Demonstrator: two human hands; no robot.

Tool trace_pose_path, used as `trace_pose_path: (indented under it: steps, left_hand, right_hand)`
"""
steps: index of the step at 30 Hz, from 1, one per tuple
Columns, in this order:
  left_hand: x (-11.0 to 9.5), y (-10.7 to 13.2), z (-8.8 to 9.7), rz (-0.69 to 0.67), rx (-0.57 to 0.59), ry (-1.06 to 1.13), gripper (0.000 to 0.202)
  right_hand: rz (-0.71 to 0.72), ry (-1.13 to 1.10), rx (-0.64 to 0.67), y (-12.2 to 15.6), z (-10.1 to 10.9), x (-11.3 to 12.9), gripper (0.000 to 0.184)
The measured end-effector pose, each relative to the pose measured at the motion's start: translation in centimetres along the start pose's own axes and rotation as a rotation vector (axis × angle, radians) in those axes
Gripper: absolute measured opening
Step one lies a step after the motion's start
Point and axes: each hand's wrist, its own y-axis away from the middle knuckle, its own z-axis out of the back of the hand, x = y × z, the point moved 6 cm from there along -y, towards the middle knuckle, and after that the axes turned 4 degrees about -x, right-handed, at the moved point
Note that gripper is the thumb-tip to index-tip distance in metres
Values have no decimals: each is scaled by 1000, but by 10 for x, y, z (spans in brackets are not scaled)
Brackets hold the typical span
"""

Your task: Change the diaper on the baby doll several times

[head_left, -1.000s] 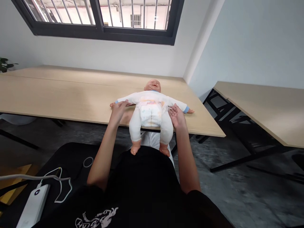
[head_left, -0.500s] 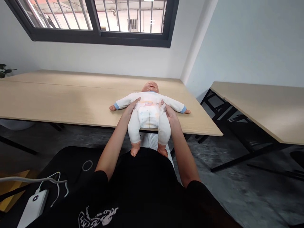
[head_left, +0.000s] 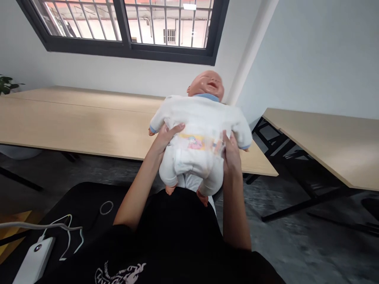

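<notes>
Black short-sleeved top, plain across the chest and shoulders, with a white printed design low on the front (spiky, scribbled lines, cut off by the bottom edge). Sleeves ending near the upper arm, leaving 2 bare forearms. Left hand (head_left: pixel 166 138) and right hand (head_left: pixel 231 154) bare: no gloves, rings, watch or bracelets visible at the wrists. Fabric dark and matte, loosely draped, without visible seams, buttons or pockets.

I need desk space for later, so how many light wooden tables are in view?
2. One long light wooden table runs along the window wall, behind the baby doll; a second light wooden table stands at right. Others may lie outside the frame.
</notes>
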Motion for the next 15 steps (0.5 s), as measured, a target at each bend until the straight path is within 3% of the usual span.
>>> trace_pose_path:
  steps: [4, 7, 12, 15]
  left_hand:
    - [-8, 39, -20, -21, 92, -13, 59]
    - [-5, 66, -32, 4, 183, -97, 51]
    - [-9, 100, -50, -41, 384, -294, 36]
    - [-11, 112, -55, -102, 430, -353, 52]
  right_hand:
    - [80, 21, -179, 25, 38, 11, 77]
    - [137, 14, -213, 48, 67, 2, 70]
    - [-46, 42, -249, 102, 102, -24, 81]
    - [-95, 103, -247, 118, 101, -17, 72]
